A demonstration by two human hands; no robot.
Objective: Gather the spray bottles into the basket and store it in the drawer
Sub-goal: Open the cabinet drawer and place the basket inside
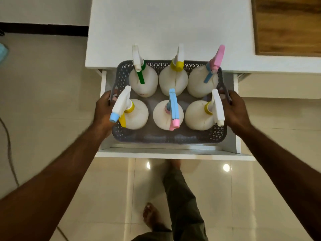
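A grey perforated basket (pixel 166 137) sits inside the open white drawer (pixel 173 154). Several white spray bottles stand in it in two rows, among them one with a green trigger (pixel 143 84), one with a pink head (pixel 201 82) and one with a blue head (pixel 167 115). My left hand (pixel 104 110) grips the basket's left handle. My right hand (pixel 234 108) grips the right handle. The basket's far edge lies under the cabinet top.
The white cabinet top (pixel 170 28) overhangs the drawer's back. A wooden panel (pixel 286 25) lies at the top right. Glossy tiled floor (pixel 217 197) spreads below, with my legs and bare feet (pixel 151 216) in front of the drawer. A cable (pixel 10 153) runs along the left.
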